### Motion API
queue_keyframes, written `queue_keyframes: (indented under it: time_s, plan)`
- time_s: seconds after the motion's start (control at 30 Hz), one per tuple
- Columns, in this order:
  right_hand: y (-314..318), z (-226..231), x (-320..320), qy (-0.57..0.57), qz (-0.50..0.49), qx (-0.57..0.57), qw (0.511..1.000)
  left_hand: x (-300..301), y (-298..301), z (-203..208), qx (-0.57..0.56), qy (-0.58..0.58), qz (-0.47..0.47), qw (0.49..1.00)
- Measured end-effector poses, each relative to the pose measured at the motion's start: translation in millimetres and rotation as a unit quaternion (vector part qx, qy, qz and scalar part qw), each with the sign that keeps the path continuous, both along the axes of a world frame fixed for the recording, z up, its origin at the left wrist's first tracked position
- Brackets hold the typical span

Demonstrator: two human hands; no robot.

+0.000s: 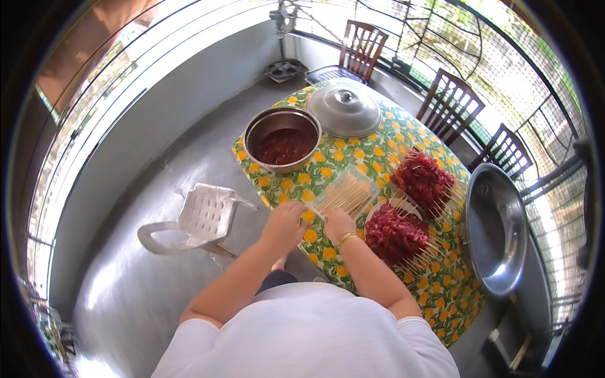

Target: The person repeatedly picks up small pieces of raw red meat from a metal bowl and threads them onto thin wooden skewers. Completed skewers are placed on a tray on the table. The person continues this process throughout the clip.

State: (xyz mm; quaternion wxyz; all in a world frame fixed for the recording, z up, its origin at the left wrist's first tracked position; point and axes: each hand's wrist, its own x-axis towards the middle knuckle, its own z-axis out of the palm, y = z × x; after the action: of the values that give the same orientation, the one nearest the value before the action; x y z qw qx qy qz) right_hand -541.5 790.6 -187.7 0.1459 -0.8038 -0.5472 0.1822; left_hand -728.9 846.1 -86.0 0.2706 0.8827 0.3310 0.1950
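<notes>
A clear plastic tub lies near the table's front edge, with a bundle of bamboo skewers in it. My left hand is beside the tub's left corner, thumb and fingers apart with nothing visible between them. At the tub's near edge, over the lower ends of the skewers, my right hand has its fingers curled in; what they hold is hidden. To the right, skewered red meat is heaped on a white plate. Behind it lies a second heap of skewered meat.
A steel pot of dark red meat stands at the table's far left, beside a domed metal lid. A large metal basin is at the right edge. A white plastic chair stands left; wooden chairs line the far side.
</notes>
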Motion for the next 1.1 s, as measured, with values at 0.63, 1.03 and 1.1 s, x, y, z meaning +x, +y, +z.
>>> queue_keyframes:
  time_s: [0.63,1.03,1.1]
  plan:
    - [51,-50,17,0.054,-0.386,-0.293,0.873,69,222,-76,0.217,0.191,-0.265,0.92]
    - [58,-21,10,0.081,-0.429,-0.211,0.875,59,196,-66,0.108,0.161,-0.471,0.861]
    - [60,-19,8,0.077,-0.439,-0.19,0.875,61,202,-58,0.074,0.182,-0.462,0.865]
